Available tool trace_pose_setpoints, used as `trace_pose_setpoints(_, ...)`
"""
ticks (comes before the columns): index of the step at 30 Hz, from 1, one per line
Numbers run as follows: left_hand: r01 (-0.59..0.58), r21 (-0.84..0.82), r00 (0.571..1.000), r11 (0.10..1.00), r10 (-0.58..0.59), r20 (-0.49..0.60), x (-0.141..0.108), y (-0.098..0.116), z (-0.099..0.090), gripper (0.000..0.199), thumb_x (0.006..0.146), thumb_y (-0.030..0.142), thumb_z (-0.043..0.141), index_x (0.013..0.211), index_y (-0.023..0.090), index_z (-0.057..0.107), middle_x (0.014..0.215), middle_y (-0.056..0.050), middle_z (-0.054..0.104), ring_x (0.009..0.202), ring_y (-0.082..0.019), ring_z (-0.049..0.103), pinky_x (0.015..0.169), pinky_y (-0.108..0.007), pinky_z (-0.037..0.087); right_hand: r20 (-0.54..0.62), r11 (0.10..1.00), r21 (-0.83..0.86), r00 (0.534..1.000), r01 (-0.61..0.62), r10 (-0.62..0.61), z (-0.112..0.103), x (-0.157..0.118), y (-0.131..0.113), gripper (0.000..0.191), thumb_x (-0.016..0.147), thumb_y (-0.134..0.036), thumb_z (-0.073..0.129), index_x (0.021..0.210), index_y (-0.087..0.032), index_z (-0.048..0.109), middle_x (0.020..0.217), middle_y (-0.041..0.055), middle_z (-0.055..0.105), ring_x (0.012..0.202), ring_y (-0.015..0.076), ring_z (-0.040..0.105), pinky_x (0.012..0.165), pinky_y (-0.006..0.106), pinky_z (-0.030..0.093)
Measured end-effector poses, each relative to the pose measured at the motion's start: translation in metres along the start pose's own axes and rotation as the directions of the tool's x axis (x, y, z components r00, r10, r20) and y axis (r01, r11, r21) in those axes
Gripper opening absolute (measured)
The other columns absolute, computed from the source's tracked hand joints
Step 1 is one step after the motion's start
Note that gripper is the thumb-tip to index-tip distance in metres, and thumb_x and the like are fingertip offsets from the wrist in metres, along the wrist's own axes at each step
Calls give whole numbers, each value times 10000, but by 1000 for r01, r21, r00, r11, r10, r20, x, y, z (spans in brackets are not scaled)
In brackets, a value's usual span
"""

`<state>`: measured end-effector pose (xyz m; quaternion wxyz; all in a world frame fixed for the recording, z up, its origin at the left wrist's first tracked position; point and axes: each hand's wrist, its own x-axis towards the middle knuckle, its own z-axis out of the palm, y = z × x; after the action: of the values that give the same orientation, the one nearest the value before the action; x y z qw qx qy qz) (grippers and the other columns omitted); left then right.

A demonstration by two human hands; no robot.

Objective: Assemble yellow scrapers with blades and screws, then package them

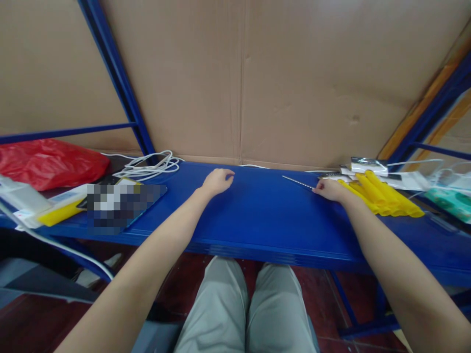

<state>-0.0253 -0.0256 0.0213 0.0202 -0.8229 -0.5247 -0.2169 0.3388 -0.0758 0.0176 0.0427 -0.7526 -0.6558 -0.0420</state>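
A thin, silvery rod (297, 182) is pinched at its near end by my right hand (328, 189); its other end points left and away, over the blue table (257, 215). I cannot make out what kind of tool it is. Yellow rolled tubes (382, 195) lie just beside my right wrist. Over the left-centre of the table, my left hand (218, 181) holds nothing visible. Its fingers are loosely bent, with a gap between thumb and forefinger.
At left are a red plastic bag (51, 164), a coiled white cable (150, 165) and a blurred-out dark item (117, 206). Small white-and-black packets (368, 166) and a green pack (451, 201) sit at right. A cardboard wall (239, 83) closes the back.
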Motion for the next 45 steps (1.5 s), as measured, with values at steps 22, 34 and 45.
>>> trace_pose_setpoints(22, 617, 266, 767, 740, -641, 4, -38, -69, -21, 855, 772, 710, 247, 1463, 219, 130, 1533, -93, -61, 1343, -465, 117, 901, -681, 325, -99, 996, 67, 994, 59, -52, 10, 10, 14, 310, 801, -331, 503, 1024, -167, 642, 1038, 111, 683, 929, 249, 641, 800, 329, 493)
trace_pose_setpoints(34, 193, 219, 979, 957, -202, 20, 1, -28, -20, 666, 875, 529, 301, 1452, 213, 193, 1537, -98, 42, 1384, -342, 125, 1027, -624, 198, -98, 995, 100, 995, 9, 1, 5, 6, 12, 360, 818, -332, 486, 1098, -149, 622, 1116, 128, 654, 1002, 271, 621, 867, 357, 476)
trace_pose_setpoints(45, 56, -413, 972, 909, -143, -185, 5, -41, 10, 316, 784, 180, 440, 980, 119, 680, 876, -69, 723, 787, -167, 682, 785, -280, 524, -112, 992, 123, 994, 23, -9, 9, 8, 14, 348, 812, -324, 503, 1077, -142, 635, 1034, 120, 683, 902, 247, 651, 793, 330, 506)
